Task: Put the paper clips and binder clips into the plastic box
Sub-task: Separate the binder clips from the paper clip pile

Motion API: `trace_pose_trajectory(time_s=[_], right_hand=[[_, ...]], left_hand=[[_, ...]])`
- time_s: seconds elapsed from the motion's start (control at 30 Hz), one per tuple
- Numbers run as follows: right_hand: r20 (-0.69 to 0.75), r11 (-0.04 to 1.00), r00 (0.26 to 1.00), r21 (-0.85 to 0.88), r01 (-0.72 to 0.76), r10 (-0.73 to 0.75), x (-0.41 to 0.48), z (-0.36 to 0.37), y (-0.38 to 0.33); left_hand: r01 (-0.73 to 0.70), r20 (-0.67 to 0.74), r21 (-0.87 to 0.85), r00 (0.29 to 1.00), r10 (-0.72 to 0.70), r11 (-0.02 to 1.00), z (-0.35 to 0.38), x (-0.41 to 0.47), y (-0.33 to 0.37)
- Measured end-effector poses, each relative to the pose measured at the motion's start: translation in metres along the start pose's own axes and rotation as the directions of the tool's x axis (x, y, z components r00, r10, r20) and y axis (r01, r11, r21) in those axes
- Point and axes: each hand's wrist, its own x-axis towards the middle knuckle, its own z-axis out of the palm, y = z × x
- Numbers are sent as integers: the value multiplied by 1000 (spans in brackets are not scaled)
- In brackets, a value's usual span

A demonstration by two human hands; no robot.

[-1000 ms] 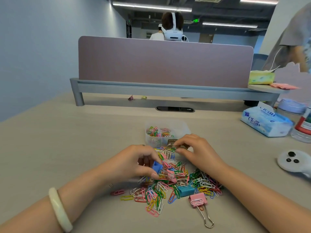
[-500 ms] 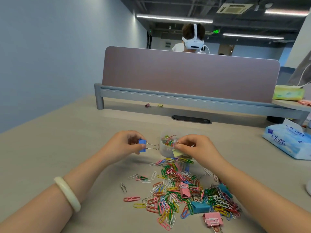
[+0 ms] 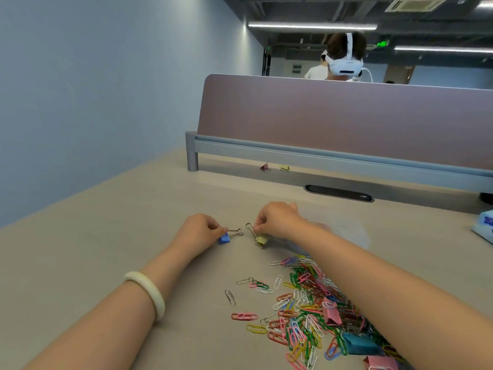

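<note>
A blue binder clip is pinched in the left hand; a yellow binder clip is pinched in the right hand, both above the desk. The clear box sits behind the right wrist. Paper clips lie nearer.

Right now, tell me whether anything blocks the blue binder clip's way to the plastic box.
Yes: the right hand holding the yellow binder clip sits between the blue binder clip in the left hand and the plastic box.
</note>
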Motion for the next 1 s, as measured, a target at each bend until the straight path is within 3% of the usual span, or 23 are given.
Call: trace_pose_trajectory(time_s=[0.13,0.27,0.33,0.4,0.53,0.67,0.8,1.0], right_hand=[[-12,998,1000,-56,3,-4,5,5,1],[-151,997,986,10,71,-69,-14,-8,10],[-223,989,970,85,123,-102,-37,-22,17],[-226,970,967,185,161,-117,-67,-34,29],[-55,963,996,258,82,-70,-130,-44,67],[86,972,995,223,-70,51,-172,-44,102],[193,961,977,238,-139,93,-197,-50,117],[248,958,954,183,-219,171,-207,-44,123]], left_hand=[[-35,-12,78,999,36,996,2,2,-1],[-73,-118,103,989,86,992,5,1,2],[-184,-134,40,973,188,982,5,-6,14],[-349,-27,-38,937,348,936,8,-21,35],[-579,317,-104,751,579,808,27,-65,80],[-733,494,-68,564,661,676,51,-87,106],[-777,548,43,544,635,628,62,-84,112],[-789,492,10,539,684,615,71,-85,109]])
